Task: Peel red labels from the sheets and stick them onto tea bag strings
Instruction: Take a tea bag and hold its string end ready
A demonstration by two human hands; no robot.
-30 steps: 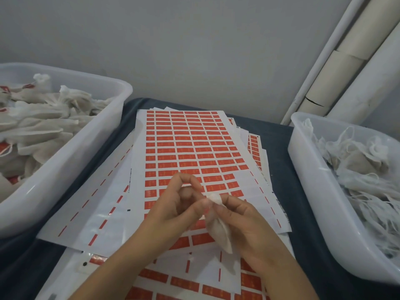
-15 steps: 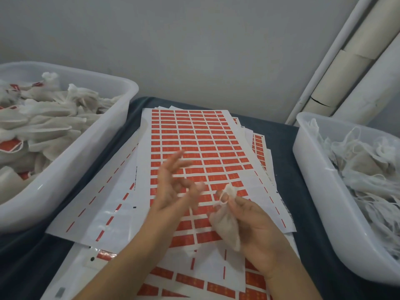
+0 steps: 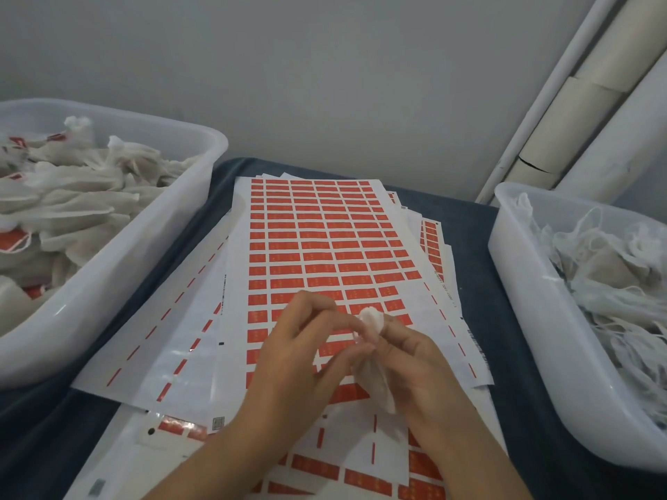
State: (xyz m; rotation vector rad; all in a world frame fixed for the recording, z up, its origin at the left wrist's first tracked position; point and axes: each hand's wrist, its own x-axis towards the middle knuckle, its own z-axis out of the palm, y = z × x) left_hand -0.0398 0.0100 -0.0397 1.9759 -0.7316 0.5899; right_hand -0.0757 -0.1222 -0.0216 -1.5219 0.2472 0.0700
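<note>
White mesh of one tea bag [image 3: 375,382] hangs in the right hand [image 3: 426,369], whose fingers are curled round its gathered top, and the puffed tip of the bag sticks up above them. The left hand [image 3: 292,359] comes to the same place with thumb and fingers pinched together at the bag's neck; something small and pale shows between the fingertips, but I cannot tell if it is a label or the string. Both hands are above the top label sheet [image 3: 325,247], where many red labels are not yet peeled. From here the main risk, I think, is that the label closes on itself or on a finger instead of on the thin string, because the string is soft and moves easily. It may also catch the mesh of the bag, and pulling it off could tear the mesh. If the right hand loosens, the bag could drop on the sheets. The left tub [image 3: 137,268] already holds bags with red tags, and the right tub [image 3: 534,283] holds bags where I see none, so a mix-up between them is also possible.
</note>
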